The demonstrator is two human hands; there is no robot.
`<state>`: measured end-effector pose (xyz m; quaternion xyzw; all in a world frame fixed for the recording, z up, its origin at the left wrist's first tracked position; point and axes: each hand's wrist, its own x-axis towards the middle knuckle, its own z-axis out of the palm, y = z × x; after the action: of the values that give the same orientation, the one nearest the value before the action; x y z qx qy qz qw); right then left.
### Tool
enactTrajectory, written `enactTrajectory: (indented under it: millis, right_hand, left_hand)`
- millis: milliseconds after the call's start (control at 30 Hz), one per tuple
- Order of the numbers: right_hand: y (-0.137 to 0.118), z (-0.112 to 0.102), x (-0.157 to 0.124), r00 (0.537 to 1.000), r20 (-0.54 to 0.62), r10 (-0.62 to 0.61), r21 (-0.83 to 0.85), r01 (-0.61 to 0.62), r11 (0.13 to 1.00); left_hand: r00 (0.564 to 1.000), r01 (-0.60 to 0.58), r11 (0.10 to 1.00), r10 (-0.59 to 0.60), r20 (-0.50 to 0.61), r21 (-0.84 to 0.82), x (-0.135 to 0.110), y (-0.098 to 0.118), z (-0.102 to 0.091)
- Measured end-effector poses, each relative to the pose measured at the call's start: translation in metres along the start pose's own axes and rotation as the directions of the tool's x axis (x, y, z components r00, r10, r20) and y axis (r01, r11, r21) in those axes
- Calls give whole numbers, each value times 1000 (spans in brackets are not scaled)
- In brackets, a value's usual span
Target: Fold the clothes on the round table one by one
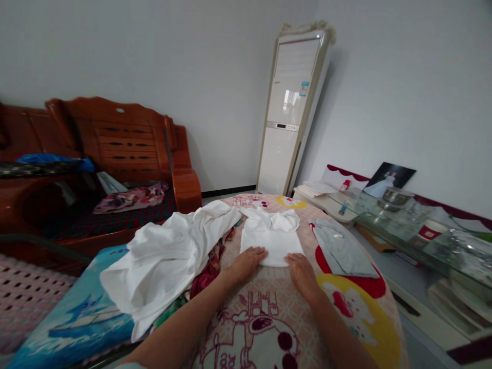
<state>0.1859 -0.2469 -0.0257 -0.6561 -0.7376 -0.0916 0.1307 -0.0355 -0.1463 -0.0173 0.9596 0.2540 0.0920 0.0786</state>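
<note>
A white garment (269, 243), partly folded, lies on the round table in front of me. Its lower part is a smooth rectangle, while the far end is bunched up. My left hand (249, 260) rests on its near left corner, fingers stretched out over the cloth. At the near right corner, my right hand (302, 271) lies on the edge with its fingers laid on the fabric. To the left, a larger white cloth (165, 256) is heaped loosely over the table's edge. A folded grey garment (342, 248) lies flat to the right.
A patterned pink tablecloth (265, 307) covers the round table. Dark red and green fabric (209, 269) shows beneath the white heap. A wooden sofa (123, 154) stands at the left, a tall air conditioner (282, 107) behind, and a glass-topped cabinet (403, 230) at the right.
</note>
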Motion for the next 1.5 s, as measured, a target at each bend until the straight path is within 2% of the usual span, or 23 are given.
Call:
enactTrajectory:
  millis: [133, 233, 300, 400, 500, 533, 567, 600, 667, 700, 733, 767, 833, 900, 933, 1000, 1133, 1233, 1333, 1500]
  right_hand:
    - [2, -17, 5, 996, 57, 72, 26, -74, 997]
    - [1, -39, -2, 976, 183, 118, 97, -138, 986]
    - [-1, -54, -12, 956, 268, 121, 162, -168, 972]
    - [-4, -72, -30, 930, 364, 56, 259, -159, 953]
    - [-6, -82, -39, 876, 483, -12, 379, -197, 904]
    - [-6, -84, -38, 860, 509, -37, 421, -212, 882]
    - [-6, -86, -35, 857, 512, -56, 456, -216, 863]
    - [-7, -88, -30, 869, 492, -61, 479, -211, 852]
    - [-8, -88, -14, 916, 400, -37, 486, -178, 856]
    - [-9, -88, -4, 938, 345, -16, 480, -162, 862]
    - [-11, -86, 7, 955, 297, 1, 475, -148, 868]
    - [-12, -83, 18, 967, 255, 13, 473, -137, 870]
    - [-14, -74, 41, 986, 164, 33, 482, -110, 869]
    - [-15, -63, 61, 996, 61, 62, 500, -84, 862]
    - [-15, -57, 71, 997, 17, 81, 510, -79, 857]
    - [-13, -45, 88, 992, -39, 121, 523, -83, 848]
    - [-9, -21, 110, 989, -58, 139, 523, -88, 848]
    - [-8, 1, 113, 990, -19, 139, 469, -114, 876]
    - [-10, 19, 109, 989, 11, 146, 369, -139, 919]
    - [-12, 22, 106, 995, 49, 84, 302, -95, 948]
  left_hand:
    - [998, 0, 1000, 0, 61, -3, -1, 5, -14]
    - [990, -27, 999, 29, 135, -22, -12, 20, -32]
    - [977, -72, 992, 90, 192, -99, -21, 34, -44]
    - [924, -159, 946, 244, 294, -283, -31, 52, -61]
    - [835, -169, 861, 384, 395, -480, -30, 57, -73]
    - [821, -142, 836, 398, 408, -530, -27, 55, -75]
    - [830, -110, 819, 387, 401, -563, -21, 51, -77]
    - [865, -83, 816, 343, 366, -572, -14, 45, -77]
    - [966, -30, 845, 161, 201, -535, 3, 29, -76]
    - [996, 15, 862, 33, 86, -506, 13, 18, -74]
    - [994, 82, 866, -106, -21, -494, 22, 8, -72]
    - [965, 153, 857, -238, -113, -492, 31, -3, -70]
    - [862, 269, 819, -439, -253, -506, 46, -25, -65]
    - [787, 338, 796, -531, -313, -502, 58, -43, -59]
    - [774, 361, 796, -546, -320, -486, 64, -51, -56]
    - [775, 412, 806, -555, -302, -424, 74, -64, -48]
    - [774, 537, 798, -595, -215, -274, 87, -78, -29]
    - [772, 573, 785, -614, -168, -235, 89, -84, -17]
    - [782, 579, 785, -611, -124, -218, 91, -88, -12]
    - [779, 588, 757, -625, -53, -285, 96, -89, -17]
